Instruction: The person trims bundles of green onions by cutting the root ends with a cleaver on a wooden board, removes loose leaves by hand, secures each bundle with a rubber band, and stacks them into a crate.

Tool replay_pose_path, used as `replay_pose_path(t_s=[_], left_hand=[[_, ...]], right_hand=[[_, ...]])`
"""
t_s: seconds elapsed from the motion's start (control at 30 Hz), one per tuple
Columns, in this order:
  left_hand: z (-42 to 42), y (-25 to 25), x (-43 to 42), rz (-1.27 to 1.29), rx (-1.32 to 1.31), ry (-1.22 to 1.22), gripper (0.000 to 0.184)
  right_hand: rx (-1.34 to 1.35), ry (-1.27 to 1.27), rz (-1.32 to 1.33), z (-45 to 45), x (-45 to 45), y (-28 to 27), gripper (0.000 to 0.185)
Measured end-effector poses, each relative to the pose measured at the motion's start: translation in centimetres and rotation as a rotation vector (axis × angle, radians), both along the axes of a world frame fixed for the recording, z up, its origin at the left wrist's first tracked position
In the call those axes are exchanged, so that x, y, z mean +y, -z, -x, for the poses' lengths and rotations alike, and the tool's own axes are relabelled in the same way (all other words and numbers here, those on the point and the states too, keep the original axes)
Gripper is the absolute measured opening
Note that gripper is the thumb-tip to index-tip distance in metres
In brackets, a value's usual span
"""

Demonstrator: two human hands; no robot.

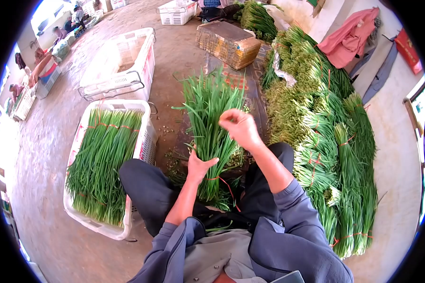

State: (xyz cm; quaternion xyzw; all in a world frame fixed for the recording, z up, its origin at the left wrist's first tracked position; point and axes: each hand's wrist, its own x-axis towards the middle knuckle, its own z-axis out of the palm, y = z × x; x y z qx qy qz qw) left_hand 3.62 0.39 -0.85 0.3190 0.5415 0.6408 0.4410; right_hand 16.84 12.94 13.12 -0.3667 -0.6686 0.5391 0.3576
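Observation:
A bunch of long green stalks stands upright between my knees, with a red tie around its lower part and a loose end hanging to the right. My left hand is wrapped round the bunch just above that tie, thumb across the front. My right hand is at the bunch's upper right side, its fingers curled together near the leaves. Whether anything is between those fingers is too small to tell.
To the left, a white crate holds tied green bunches, and an emptier crate lies behind it. A taped box sits ahead. Piled bunches line the right wall. People sit far off at the upper left.

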Motion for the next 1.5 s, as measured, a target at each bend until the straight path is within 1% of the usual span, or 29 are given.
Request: replay_pose_path(t_s=[0.03, 0.07, 0.13, 0.17, 0.2, 0.23, 0.27, 0.4, 0.47, 0.6, 0.63, 0.7, 0.73, 0.77, 0.83, 0.87, 0.93, 1.0, 1.07, 1.1, 1.13, 1.2, 1.23, 1.27, 1.33, 1.37, 1.4, 1.47, 1.5], left_hand=[[0.1, 0.3, 0.0, 0.032, 0.039, 0.013, 0.079], [0.0, 0.4, -0.2, 0.066, 0.078, 0.029, 0.082], [-0.2, 0.4, -0.3, 0.072, 0.122, 0.005, 0.08], [-0.4, 0.2, -0.3, 0.075, 0.163, -0.02, 0.078], [-0.4, 0.4, -0.2, 0.072, 0.162, -0.021, 0.078], [-0.4, 0.7, -0.1, 0.067, 0.228, -0.037, 0.08], [-0.4, 1.0, -0.1, 0.065, 0.295, -0.053, 0.083], [-0.7, 0.5, -0.4, 0.094, 0.337, -0.046, 0.087], [-0.8, 0.6, -0.5, 0.075, 0.438, -0.054, 0.089], [-0.8, 0.9, -0.8, 0.076, 0.448, -0.039, 0.087], [-0.7, 2.0, -0.5, 0.025, 0.405, -0.045, 0.084], [-0.6, 1.7, -0.4, 0.02, 0.403, -0.048, 0.084], [-0.7, 1.7, -0.8, 0.024, 0.414, -0.035, 0.084], [-0.6, 1.8, -0.6, 0.021, 0.433, -0.024, 0.084], [-0.8, 1.9, -0.6, 0.023, 0.423, -0.013, 0.084], [-0.9, 1.9, -0.5, 0.028, 0.411, -0.013, 0.084], [-1.1, 2.1, -0.4, 0.021, 0.416, -0.015, 0.084], [-1.0, 2.5, -0.5, 0.017, 0.425, -0.023, 0.084], [-0.7, 2.7, -0.5, 0.022, 0.436, 0.001, 0.083], [-0.7, 2.7, -0.6, 0.024, 0.431, -0.012, 0.083], [-0.7, 2.7, -0.6, 0.016, 0.463, -0.022, 0.083], [-0.8, 2.4, -0.6, 0.011, 0.49, -0.034, 0.082], [-0.9, 1.9, -0.7, 0.026, 0.55, -0.039, 0.082], [-1.2, 1.7, -0.7, 0.039, 0.611, -0.039, 0.082], [-1.3, 1.4, -0.6, 0.036, 0.671, -0.048, 0.082], [-1.5, 1.4, -0.6, 0.042, 0.732, -0.066, 0.082], [-1.6, 1.4, -0.6, 0.04, 0.729, -0.066, 0.082], [-1.5, 1.6, -0.6, 0.006, 0.837, -0.08, 0.083], [-1.5, 1.5, -0.8, 0.034, 0.864, -0.067, 0.083]], right_hand=[[0.177, 0.074, 0.065, 0.1, 0.1, -0.8, 0.002], [0.167, 0.072, 0.083, -0.4, 1.0, -1.5, 0.009], [0.052, 0.059, -0.033, -0.7, 1.6, -2.5, 0.014], [0.053, 0.059, -0.037, -0.7, 1.8, -2.6, 0.014], [-0.031, 0.025, -0.053, -0.5, 1.8, -2.8, 0.016], [-0.117, -0.01, -0.068, 0.0, 1.6, -3.3, 0.018], [-0.125, -0.02, -0.074, 0.5, 1.2, -3.8, 0.018], [-0.297, -0.099, -0.171, 3.0, 0.0, -6.0, 0.023], [-0.308, -0.034, -0.715, 4.1, 1.6, -3.3, 0.025], [-0.368, -0.123, -0.79, 4.4, 3.7, -1.1, 0.026], [-0.004, -0.225, -0.132, 3.3, 4.5, -1.6, 0.026], [0.308, -0.148, 0.369, 2.3, 5.2, -2.8, 0.026], [0.276, 0.013, 0.206, 2.1, 4.7, -3.5, 0.024], [0.275, 0.017, 0.204, 2.1, 4.3, -4.4, 0.024], [-0.089, 0.204, -0.165, 2.4, 3.7, -5.6, 0.02], [-0.09, 0.209, -0.171, 2.5, 3.7, -5.7, 0.02], [-0.277, 0.114, -0.164, 2.5, 3.7, -5.5, 0.015], [-0.32, 0.083, -0.142, 2.6, 4.2, -5.0, 0.017], [0.018, 0.092, 0.107, 2.5, 4.9, -4.8, 0.013], [0.228, 0.111, 0.185, 1.6, 6.6, -4.1, 0.013], [0.392, 0.134, 0.178, 1.4, 6.5, -4.8, 0.016], [0.414, 0.048, 0.179, 1.1, 5.3, -7.4, 0.019], [0.249, 0.015, 0.111, 1.3, 4.8, -8.4, 0.022], [0.246, 0.021, 0.109, 1.6, 4.5, -9.1, 0.022], [-0.154, 0.042, -0.169, 2.5, 4.4, -10.3, 0.029], [-0.19, 0.063, -0.314, 2.7, 5.2, -9.6, 0.031], [-0.194, 0.062, -0.315, 2.8, 5.9, -9.4, 0.031], [-0.603, 0.029, -0.459, 3.2, 7.6, -9.0, 0.032], [-0.815, -0.068, -0.305, 3.7, 8.4, -8.9, 0.035]])
